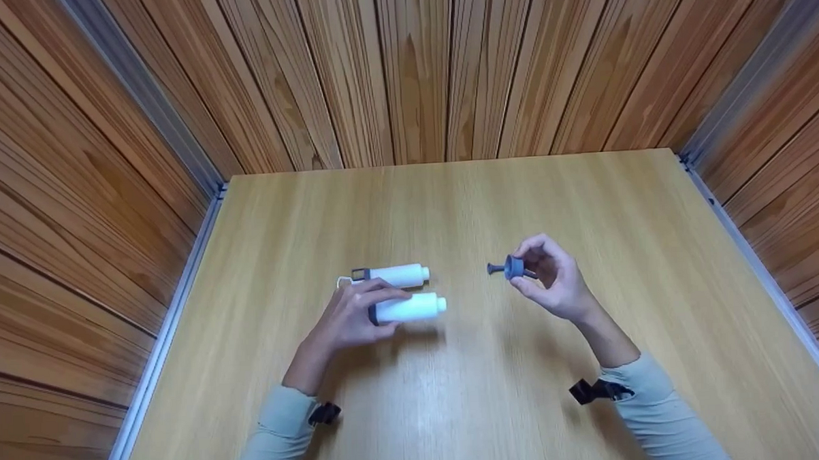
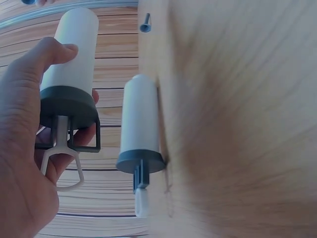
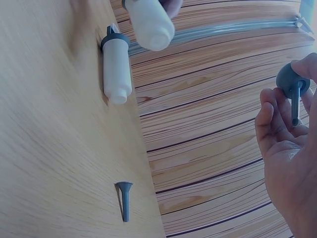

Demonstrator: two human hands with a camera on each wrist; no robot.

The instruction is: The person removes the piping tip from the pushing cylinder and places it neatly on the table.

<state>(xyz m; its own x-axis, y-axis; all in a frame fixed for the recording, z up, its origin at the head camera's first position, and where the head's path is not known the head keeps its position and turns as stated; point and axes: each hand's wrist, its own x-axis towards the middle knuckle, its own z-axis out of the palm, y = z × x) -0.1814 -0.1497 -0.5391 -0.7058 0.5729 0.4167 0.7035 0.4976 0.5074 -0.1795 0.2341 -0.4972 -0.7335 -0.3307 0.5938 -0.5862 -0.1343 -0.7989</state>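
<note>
My left hand (image 1: 358,313) grips a white pastry syringe (image 1: 412,307) around its dark grey collar end, its narrow tip facing right. In the left wrist view its white pull handle (image 2: 63,153) shows below the collar. Beyond it, a second white syringe (image 1: 399,276) lies on the table, apart from the hand. On the right, my right hand (image 1: 554,286) pinches a grey-blue nozzle (image 1: 514,267) between thumb and fingers, above the table. The right wrist view shows its rounded cup and thin tube (image 3: 295,106). Another thin grey nozzle (image 3: 125,198) with a flared end lies on the table.
A light wooden tabletop (image 1: 449,208) carries everything. Wood-plank walls (image 1: 417,73) stand behind it and at both sides, with metal rails (image 1: 167,320) along the side edges. A black wrist camera (image 1: 324,413) is strapped over the left sleeve, another (image 1: 592,391) over the right.
</note>
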